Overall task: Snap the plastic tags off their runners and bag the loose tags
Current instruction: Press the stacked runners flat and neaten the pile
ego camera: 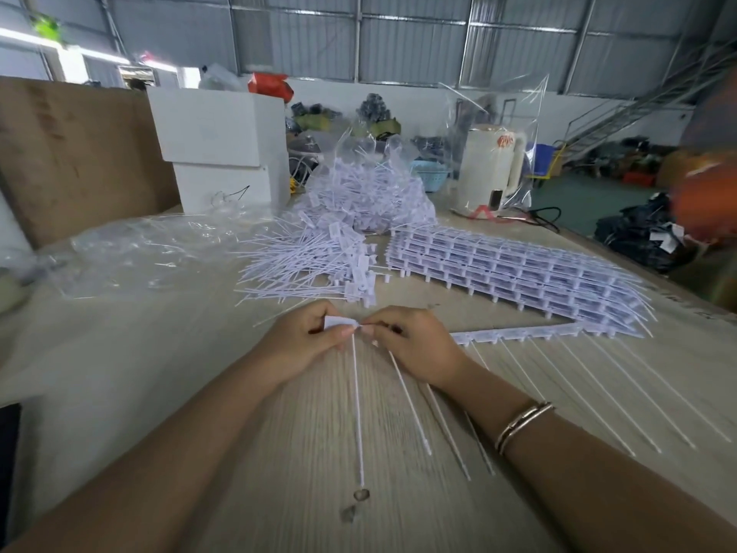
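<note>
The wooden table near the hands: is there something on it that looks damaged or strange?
Yes. Two small dark marks sit on the table surface just beyond the tip of the long tag pinched by the left hand. They look like chips or stains; which one, I cannot tell.

Single head-worn view, facing forward and down, close over table (pixel 239 393)

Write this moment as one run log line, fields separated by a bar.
step: snapping tag off runner | left hand: pinches end tag | right hand: grips runner strip | loose tags: piled on table, unbagged
</note>
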`<state>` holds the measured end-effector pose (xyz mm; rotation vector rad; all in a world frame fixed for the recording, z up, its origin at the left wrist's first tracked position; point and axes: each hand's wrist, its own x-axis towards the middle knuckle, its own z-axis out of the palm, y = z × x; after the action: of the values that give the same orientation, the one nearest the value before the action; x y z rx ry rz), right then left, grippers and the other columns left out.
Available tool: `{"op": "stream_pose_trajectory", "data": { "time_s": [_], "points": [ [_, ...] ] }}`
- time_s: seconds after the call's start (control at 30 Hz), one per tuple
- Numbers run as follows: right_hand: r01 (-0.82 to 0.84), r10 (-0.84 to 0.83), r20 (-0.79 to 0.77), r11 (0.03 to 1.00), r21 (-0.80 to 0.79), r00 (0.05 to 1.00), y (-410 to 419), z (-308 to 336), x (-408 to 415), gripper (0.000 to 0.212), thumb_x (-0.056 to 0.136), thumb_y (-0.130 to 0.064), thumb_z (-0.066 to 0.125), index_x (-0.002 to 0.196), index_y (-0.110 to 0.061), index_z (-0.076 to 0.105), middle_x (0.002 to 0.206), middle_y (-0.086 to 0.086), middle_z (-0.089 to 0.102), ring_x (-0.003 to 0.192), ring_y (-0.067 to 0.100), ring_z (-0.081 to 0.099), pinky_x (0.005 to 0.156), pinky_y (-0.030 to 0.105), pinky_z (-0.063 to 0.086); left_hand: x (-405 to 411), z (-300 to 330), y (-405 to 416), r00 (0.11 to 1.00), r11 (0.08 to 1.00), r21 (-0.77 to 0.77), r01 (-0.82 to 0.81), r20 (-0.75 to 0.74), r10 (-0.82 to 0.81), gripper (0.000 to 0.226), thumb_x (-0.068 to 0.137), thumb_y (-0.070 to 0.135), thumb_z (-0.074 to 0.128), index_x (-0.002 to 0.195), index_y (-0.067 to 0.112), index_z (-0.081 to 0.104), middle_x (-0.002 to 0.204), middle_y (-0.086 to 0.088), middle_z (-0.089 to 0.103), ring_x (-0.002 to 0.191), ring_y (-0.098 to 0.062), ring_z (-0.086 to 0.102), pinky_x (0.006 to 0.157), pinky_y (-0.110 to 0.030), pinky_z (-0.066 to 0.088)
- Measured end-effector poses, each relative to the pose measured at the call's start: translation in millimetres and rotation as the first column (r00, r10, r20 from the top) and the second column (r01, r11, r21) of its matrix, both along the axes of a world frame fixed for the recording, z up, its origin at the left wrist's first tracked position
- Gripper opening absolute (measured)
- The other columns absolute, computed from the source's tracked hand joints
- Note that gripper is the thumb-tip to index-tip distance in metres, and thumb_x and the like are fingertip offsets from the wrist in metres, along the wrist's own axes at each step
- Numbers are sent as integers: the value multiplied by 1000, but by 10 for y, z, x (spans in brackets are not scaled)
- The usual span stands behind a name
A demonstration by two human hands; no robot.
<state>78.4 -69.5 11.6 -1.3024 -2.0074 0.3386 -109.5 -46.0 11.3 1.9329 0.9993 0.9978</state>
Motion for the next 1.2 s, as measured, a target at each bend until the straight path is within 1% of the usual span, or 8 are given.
{"op": "stream_pose_trajectory", "data": {
  "time_s": [0.2, 0.4, 0.57, 0.67, 0.8, 1.0, 1.13, 1.2],
  "points": [
    [114, -132, -240, 990, -86, 962, 26, 48, 80, 18, 95, -23, 54, 88, -19, 70, 72, -11, 64, 67, 7, 60, 70, 27, 46, -48, -14, -26, 991, 999, -26, 35, 133, -32, 11, 88, 7, 60, 78, 11, 57, 63, 6, 65, 59, -3, 55, 61, -13, 42],
    [29, -36, 48, 989, 145, 998, -104, 17, -15, 30, 85, -24, 67, 112, -12, 64, 97, 0, 64, 80, 7, 54, 70, 21, 42, 30, -69, 41, 970, 967, 189, -174, -137, 201, 16, 89, 22, 61, 105, 19, 66, 104, 2, 55, 104, -15, 54, 93, -30, 42],
    [-21, 7, 84, 986, 168, 996, -155, 56, -130, 31, 84, -21, 66, 111, -12, 56, 100, 1, 66, 88, 13, 61, 74, 25, 44, 114, 6, -61, 980, 984, 154, -90, -162, 115, 53, 73, 63, 43, 78, 17, 69, 84, 6, 61, 92, -20, 57, 90, -39, 42],
    [-36, 29, 87, 996, 86, 996, -174, 101, -43, 28, 85, -20, 62, 112, -15, 58, 102, -1, 67, 90, 15, 62, 83, 30, 47, 90, -1, -37, 984, 983, 160, -87, -140, 110, 28, 85, 39, 58, 70, 16, 65, 73, -3, 62, 79, -22, 57, 79, -37, 42],
    [24, -44, 230, 996, 90, 972, -149, 56, 54, 23, 86, -27, 63, 106, -17, 63, 89, -1, 67, 76, 16, 58, 69, 28, 42, 70, -30, -24, 983, 987, 132, -88, -148, 107, 17, 88, 25, 62, 75, 14, 66, 76, -2, 63, 75, -10, 55, 74, -25, 39],
    [-37, 12, -182, 990, -135, 983, -124, 72, -11, 14, 90, -20, 62, 92, -10, 72, 78, 13, 69, 69, 27, 60, 67, 26, 48, 72, 35, -82, 987, 966, 242, -87, -108, 116, 13, 88, 16, 62, 75, 18, 61, 80, -1, 62, 84, -15, 54, 79, -28, 38],
    [-48, -57, -514, 981, -188, 856, -128, 155, 62, 21, 94, -11, 52, 85, -5, 70, 74, 6, 68, 60, 9, 63, 53, 11, 46, 45, 41, -131, 992, 954, 293, -69, -77, 96, 16, 89, 12, 59, 76, 19, 55, 77, 5, 60, 80, -13, 55, 77, -27, 39],
    [-1, -87, -481, 984, -180, 873, -119, 157, 146, 16, 94, -13, 54, 91, -10, 69, 81, 8, 69, 67, 10, 62, 57, 14, 49, -5, 45, -133, 992, 965, 239, -109, -41, 123, 16, 90, 17, 59, 75, 22, 56, 72, 11, 62, 76, -11, 59, 76, -26, 42]
  ]
}}
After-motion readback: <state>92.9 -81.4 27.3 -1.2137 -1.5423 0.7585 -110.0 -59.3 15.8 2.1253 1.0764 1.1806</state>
